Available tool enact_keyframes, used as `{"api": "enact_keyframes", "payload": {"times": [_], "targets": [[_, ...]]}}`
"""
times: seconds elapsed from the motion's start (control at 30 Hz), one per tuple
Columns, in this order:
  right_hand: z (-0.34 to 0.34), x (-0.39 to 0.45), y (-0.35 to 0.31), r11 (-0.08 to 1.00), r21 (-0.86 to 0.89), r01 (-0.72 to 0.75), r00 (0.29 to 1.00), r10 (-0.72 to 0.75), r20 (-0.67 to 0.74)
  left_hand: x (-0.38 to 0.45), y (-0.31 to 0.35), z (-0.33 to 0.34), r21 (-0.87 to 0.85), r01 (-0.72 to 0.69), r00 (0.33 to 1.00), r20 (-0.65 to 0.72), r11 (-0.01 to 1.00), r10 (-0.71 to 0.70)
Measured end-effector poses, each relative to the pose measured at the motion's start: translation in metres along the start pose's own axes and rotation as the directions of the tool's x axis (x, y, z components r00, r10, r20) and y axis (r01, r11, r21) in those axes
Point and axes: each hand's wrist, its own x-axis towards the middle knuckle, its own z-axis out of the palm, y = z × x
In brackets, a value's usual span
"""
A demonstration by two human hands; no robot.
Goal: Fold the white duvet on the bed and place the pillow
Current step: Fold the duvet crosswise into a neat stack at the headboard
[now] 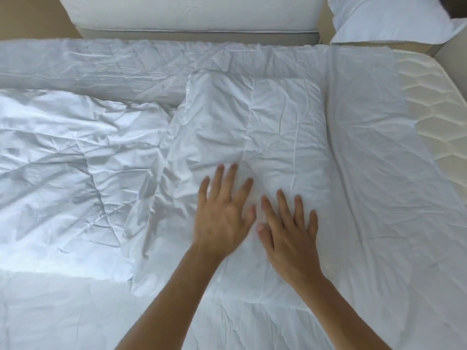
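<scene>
Duvet: white, crumpled, spread over most of bed; one section folded over on itself at centre, forming a thicker rectangular pad with a rounded far-right corner.
Duvet left part: loose rumpled mass at left, satin-like sheen, lit brightly near bottom left.
Duvet far edge: runs along far side of bed, flat, quilted lines visible.
Left hand: palm down on folded pad, fingers spread and extended, grasping nothing; slightly motion-blurred.
Right hand: palm down just beside left hand, fingers splayed flat on same pad, grasping nothing.
Hands relation: side by side, left thumb near right index finger; touching or apart, cannot tell.
Forearms: bare, enter from bottom edge, converge toward centre.
Pillow: white, top right corner, off the bed, partly cut by frame edge; well apart from hands.
Mattress: quilted cream surface exposed at right side, beside white sheet edge.
Sheet: white, wrinkled, between folded pad and bare mattress strip.
Second bed: white mattress on beige base across top, beyond far edge of duvet.
Floor: tan, seen top left.
</scene>
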Motion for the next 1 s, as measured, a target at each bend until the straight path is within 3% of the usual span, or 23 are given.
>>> {"api": "enact_keyframes", "payload": {"times": [0.03, 0.1, 0.23, 0.43, 0.73, 1.0], "targets": [[0.004, 0.000, 0.001, 0.999, -0.027, 0.021, 1.000, -0.021, 0.009, -0.009, 0.002, 0.013, 0.065, -0.046, 0.993, 0.112, 0.997, 0.039], [0.018, -0.004, 0.019, 0.995, -0.103, 0.014, 0.999, -0.011, 0.034, -0.032, -0.021, 0.036, 0.171, 0.003, 0.972, 0.230, 0.985, -0.043], [0.034, -0.016, 0.061, 0.981, -0.127, -0.149, 0.987, 0.156, 0.046, -0.063, -0.069, 0.049, 0.224, 0.171, 0.954, 0.205, 0.959, -0.218], [0.054, -0.010, 0.055, 0.984, -0.091, -0.152, 0.988, 0.152, -0.006, -0.063, -0.083, 0.061, 0.183, 0.249, 0.947, 0.162, 0.951, -0.279], [0.086, -0.007, 0.059, 0.979, -0.075, -0.190, 0.975, 0.179, -0.133, -0.058, -0.085, 0.091, 0.116, 0.199, 0.978, 0.039, 0.973, -0.205], [0.084, -0.010, 0.060, 0.980, -0.056, -0.193, 0.975, 0.185, -0.124, -0.057, -0.086, 0.084, 0.109, 0.204, 0.971, 0.107, 0.973, -0.215]]}}
